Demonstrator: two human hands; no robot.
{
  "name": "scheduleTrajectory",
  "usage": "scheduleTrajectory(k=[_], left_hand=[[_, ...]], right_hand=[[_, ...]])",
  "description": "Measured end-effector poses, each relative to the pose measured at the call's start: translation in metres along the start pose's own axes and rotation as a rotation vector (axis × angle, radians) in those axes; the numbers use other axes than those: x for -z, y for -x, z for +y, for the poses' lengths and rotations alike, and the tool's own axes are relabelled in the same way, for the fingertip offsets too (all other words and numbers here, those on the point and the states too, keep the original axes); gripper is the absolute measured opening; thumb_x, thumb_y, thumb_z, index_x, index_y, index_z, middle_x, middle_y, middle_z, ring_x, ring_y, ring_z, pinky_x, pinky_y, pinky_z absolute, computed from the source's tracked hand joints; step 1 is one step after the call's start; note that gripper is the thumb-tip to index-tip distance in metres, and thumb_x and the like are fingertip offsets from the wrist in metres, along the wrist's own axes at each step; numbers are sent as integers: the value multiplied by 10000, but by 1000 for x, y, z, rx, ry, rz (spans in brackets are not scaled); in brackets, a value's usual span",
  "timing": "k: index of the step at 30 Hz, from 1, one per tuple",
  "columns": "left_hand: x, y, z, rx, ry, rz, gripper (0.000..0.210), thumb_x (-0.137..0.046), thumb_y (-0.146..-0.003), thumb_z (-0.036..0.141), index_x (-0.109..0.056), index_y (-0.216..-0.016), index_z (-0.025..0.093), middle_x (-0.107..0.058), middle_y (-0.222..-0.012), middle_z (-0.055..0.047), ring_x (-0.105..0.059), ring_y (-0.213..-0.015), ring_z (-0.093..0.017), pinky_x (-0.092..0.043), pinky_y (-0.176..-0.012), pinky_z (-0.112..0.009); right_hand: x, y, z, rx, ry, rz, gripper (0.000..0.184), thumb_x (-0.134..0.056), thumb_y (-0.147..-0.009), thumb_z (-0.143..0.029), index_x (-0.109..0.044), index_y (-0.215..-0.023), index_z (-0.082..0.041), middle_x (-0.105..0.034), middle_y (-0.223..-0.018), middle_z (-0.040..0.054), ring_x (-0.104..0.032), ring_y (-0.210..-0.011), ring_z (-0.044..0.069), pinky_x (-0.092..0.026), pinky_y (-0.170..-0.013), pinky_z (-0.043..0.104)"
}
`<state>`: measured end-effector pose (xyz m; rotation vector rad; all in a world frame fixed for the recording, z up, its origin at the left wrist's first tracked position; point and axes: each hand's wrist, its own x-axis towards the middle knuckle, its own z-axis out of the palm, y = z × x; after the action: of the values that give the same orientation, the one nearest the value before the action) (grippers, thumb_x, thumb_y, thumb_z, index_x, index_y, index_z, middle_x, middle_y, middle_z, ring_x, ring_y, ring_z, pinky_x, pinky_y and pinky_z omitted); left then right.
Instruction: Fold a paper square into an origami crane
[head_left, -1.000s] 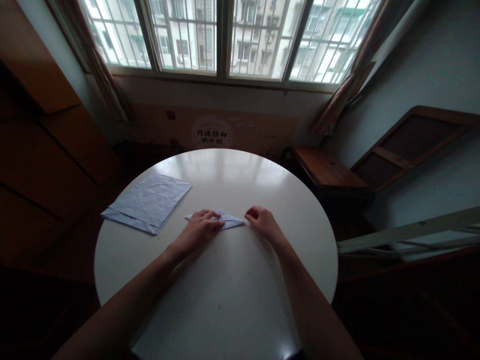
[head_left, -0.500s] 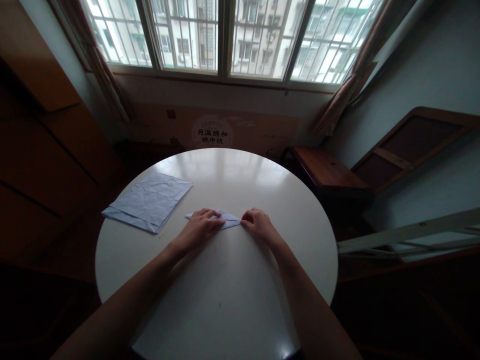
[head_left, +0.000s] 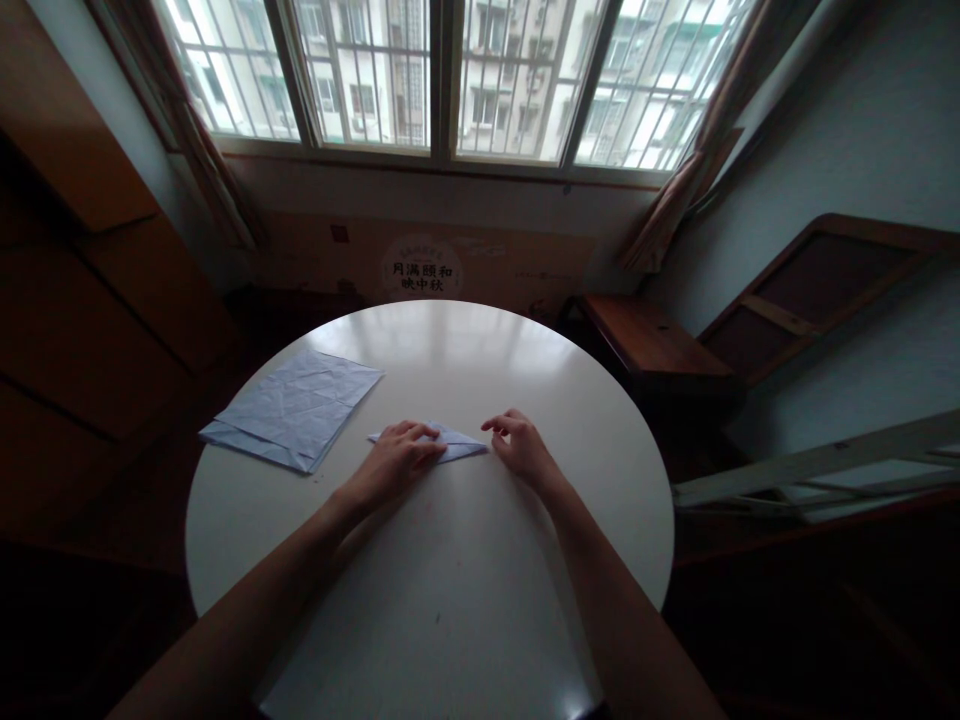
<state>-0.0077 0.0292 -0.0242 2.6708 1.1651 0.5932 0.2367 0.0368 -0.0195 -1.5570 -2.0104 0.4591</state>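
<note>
A small piece of folded paper (head_left: 463, 443), pale bluish white with pointed ends, lies flat in the middle of the round table. My left hand (head_left: 406, 452) holds its left part against the tabletop, fingers over the top and thumb near the front edge. That hand hides much of the paper's left half; only a tip shows beyond the fingers. Just off the paper's right point, my right hand (head_left: 517, 443) is slightly raised, its fingers bent and apart with nothing between them.
Creased sheets of similar paper (head_left: 300, 405) lie at the table's left side. The white round table (head_left: 439, 590) stands before a barred window (head_left: 390, 90). A wooden stool (head_left: 652, 335) is beyond its right edge, and cabinets (head_left: 82, 310) stand on the left.
My right hand has let go of the paper's right point, lifting slightly with its fingers spreading. The left hand stays on the paper.
</note>
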Motion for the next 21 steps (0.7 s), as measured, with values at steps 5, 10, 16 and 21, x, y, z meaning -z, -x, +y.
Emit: scheduleTrajectory(k=[5,10,16,21], left_hand=[[-2,-1,-1,-7,10,20,281,-580,-870,226,-662,-1120,324,-642,-1176,-35,-547,-1092,-235,-416,-934,-410],[1,-1,0,48,26,37,253,-539,-893,244,-659,-1115,268,-673,-1125,-48,-589,-1056,-219,-433,-918,-379],[0,-1,0,90,32,59,257,-515,-897,250,-651,-1116,240,-670,-1134,-48,-591,-1054,-213,-439,-917,-365],[0,-1,0,161,-46,70,226,-516,-890,237,-680,-1044,251,-655,-1164,-46,-589,-1043,-224,-426,-922,-391]], right_hand=[[-19,6,-21,145,63,-34,216,-609,-833,-219,-719,-1017,-245,-616,-955,64,-533,-935,197,-394,-867,323],[-24,8,-22,147,114,-83,186,-617,-849,-266,-730,-989,-314,-620,-980,46,-528,-918,187,-374,-834,317],[-19,7,-22,113,136,-64,227,-601,-849,-217,-717,-1030,-290,-623,-973,54,-527,-921,188,-367,-827,313],[-19,11,-29,164,174,-36,329,-629,-799,-185,-691,-1093,-317,-607,-1039,59,-477,-999,223,-341,-878,362]])
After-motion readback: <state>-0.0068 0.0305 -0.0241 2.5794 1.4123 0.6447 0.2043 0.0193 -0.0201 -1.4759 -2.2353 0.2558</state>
